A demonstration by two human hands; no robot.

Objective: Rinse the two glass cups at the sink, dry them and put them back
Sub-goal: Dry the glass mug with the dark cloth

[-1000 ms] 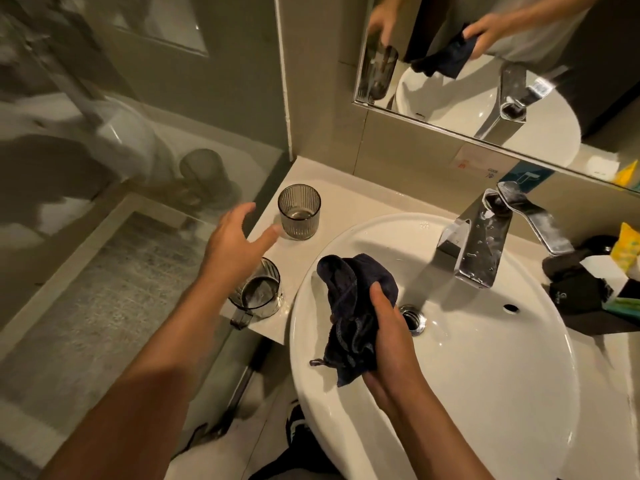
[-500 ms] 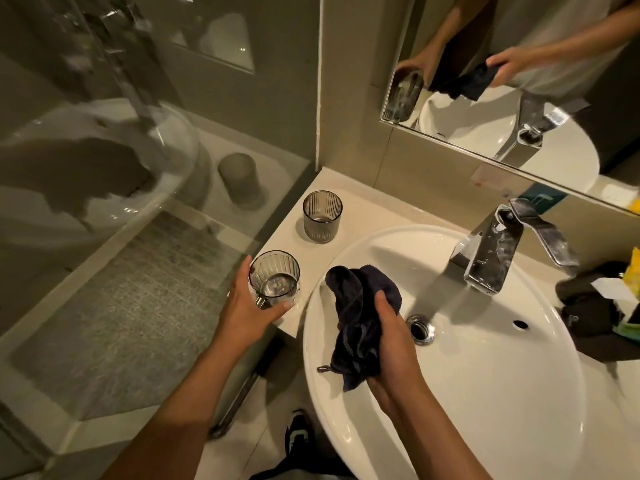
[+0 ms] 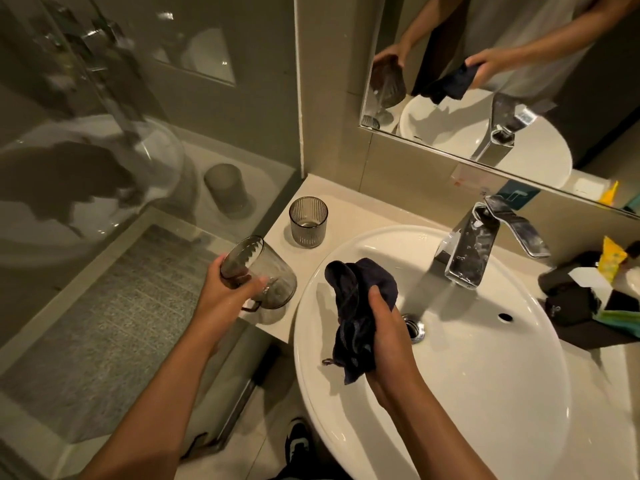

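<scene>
Left hand grips a tilted smoky ribbed glass cup, mouth angled outward, presumably for wiping by the bunched dark navy cloth clenched in the right hand.

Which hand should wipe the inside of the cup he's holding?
Probably the right hand: it already grips the dark cloth over the sink. The left hand is busy holding the tilted glass cup, so it can only steady it.
</scene>
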